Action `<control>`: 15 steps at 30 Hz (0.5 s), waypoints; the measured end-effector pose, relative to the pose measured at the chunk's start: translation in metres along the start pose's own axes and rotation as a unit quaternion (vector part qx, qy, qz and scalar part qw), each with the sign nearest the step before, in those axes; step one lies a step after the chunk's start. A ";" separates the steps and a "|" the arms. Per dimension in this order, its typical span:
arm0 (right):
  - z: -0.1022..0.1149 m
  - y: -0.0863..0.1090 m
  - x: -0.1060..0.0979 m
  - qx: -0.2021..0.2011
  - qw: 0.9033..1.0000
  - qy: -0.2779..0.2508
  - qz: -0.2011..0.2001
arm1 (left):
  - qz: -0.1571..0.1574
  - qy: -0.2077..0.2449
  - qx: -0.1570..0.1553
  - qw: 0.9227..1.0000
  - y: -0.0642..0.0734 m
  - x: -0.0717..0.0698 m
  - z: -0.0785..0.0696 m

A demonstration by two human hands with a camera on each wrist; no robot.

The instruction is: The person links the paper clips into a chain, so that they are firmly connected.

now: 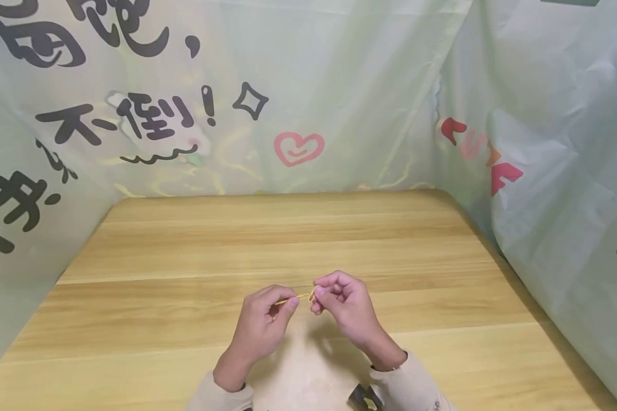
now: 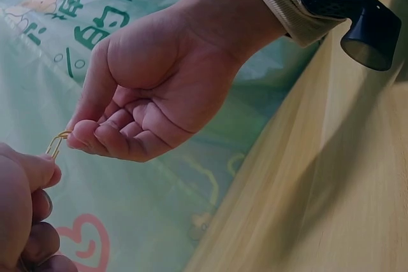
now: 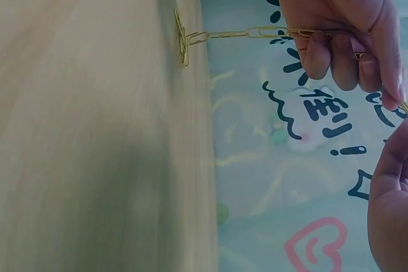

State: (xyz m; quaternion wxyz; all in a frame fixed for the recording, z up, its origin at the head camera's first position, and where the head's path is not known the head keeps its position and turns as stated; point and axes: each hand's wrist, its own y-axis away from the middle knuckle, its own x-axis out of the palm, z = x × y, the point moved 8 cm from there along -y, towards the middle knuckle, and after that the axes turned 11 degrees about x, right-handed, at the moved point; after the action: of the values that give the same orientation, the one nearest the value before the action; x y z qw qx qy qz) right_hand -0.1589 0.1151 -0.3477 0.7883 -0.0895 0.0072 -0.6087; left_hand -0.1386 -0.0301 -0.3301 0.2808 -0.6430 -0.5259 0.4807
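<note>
In the head view my left hand (image 1: 264, 319) and right hand (image 1: 351, 311) meet above the wooden table. Thumb and fingers of the left hand pinch a gold paper clip (image 1: 302, 296), whose end sticks out to the right. Another gold paper clip (image 1: 311, 294) is pinched at the right hand's fingertips. The two clips meet in the left wrist view; whether they are linked I cannot tell. From the left hand, a chain of gold paper clips (image 3: 229, 34) hangs down in the right wrist view. Its lower end (image 3: 183, 46) gathers at the tabletop. The left fingers hide part of the chain.
The light wood table (image 1: 185, 245) spreads under both hands. Printed pale green sheets (image 1: 339, 68) stand along its back and sides. A black wrist mount (image 1: 362, 395) shows beside the right sleeve (image 1: 408, 382).
</note>
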 end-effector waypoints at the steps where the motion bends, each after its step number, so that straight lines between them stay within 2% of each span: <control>1: 0.000 0.000 0.001 0.000 1.000 0.000 0.002 | 0.002 -0.001 0.001 1.000 0.000 0.000 0.000; 8: 0.000 0.001 0.004 -0.003 1.000 -0.003 0.013 | 0.001 -0.016 0.010 1.000 -0.001 0.001 -0.002; 15: -0.003 0.002 0.009 0.023 0.998 -0.051 0.030 | -0.021 -0.078 0.067 0.995 -0.003 -0.001 -0.011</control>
State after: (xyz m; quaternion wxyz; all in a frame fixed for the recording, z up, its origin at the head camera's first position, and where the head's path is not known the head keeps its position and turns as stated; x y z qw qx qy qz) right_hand -0.1546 0.1063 -0.3502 0.8073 -0.1021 -0.0444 -0.5795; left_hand -0.1297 -0.0282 -0.3225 0.2914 -0.5722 -0.5265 0.5571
